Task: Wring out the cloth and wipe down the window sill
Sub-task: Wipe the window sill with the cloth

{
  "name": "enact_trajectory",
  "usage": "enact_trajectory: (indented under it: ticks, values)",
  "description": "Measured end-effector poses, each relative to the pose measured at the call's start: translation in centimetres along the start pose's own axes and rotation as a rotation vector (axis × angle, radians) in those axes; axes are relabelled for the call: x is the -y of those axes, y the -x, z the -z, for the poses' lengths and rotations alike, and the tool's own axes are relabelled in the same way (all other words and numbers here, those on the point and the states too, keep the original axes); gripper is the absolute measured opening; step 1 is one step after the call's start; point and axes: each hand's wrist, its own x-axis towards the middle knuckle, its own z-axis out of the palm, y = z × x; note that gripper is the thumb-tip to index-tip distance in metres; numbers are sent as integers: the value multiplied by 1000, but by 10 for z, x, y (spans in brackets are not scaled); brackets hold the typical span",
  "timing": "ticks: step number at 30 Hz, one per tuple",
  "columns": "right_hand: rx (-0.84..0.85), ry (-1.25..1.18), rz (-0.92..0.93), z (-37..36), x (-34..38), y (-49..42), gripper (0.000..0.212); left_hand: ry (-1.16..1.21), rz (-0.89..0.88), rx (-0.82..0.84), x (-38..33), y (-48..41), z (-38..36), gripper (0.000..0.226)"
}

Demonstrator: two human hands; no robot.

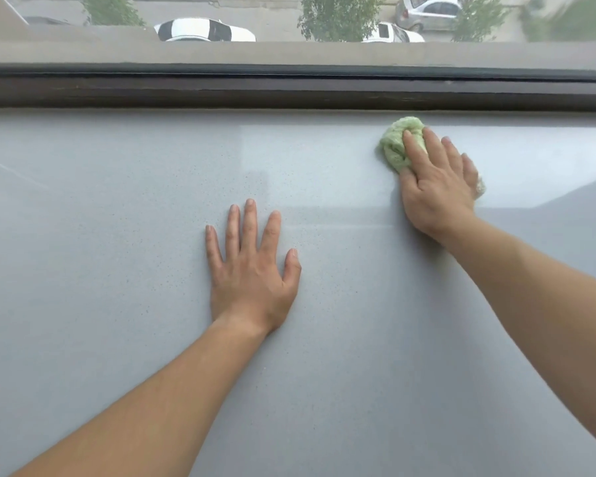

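Green cloth (398,146): on sill (117,235), near frame (221,92) | right hand (436,187): fingers straight, pressing cloth | left hand (252,266): fingers spread flat on sill, farther from frame

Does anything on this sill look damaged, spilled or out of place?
Nothing stands out. The right hand presses the green cloth on the grey sill near the window frame; the left hand lies flat. Fine dark specks may be pattern or dirt.

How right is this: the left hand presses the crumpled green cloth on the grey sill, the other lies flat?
Wrong hand: in the head view the right hand presses the crumpled green cloth on the grey sill; the left hand lies flat.
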Motion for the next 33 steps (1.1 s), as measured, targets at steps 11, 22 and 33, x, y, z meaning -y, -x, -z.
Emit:
enact_trajectory:
  ticks: [11, 22, 33]
  values:
    - [74, 54, 233, -2, -18, 84, 59, 19, 5, 12, 1, 0, 0, 68]
    - [109, 46, 400, -20, -3, 189, 56, -16, 46, 99, -7, 9, 11, 64]
    - [46, 47, 209, -19, -16, 245, 61, 62, -96, 53, -66, 174, -19, 68]
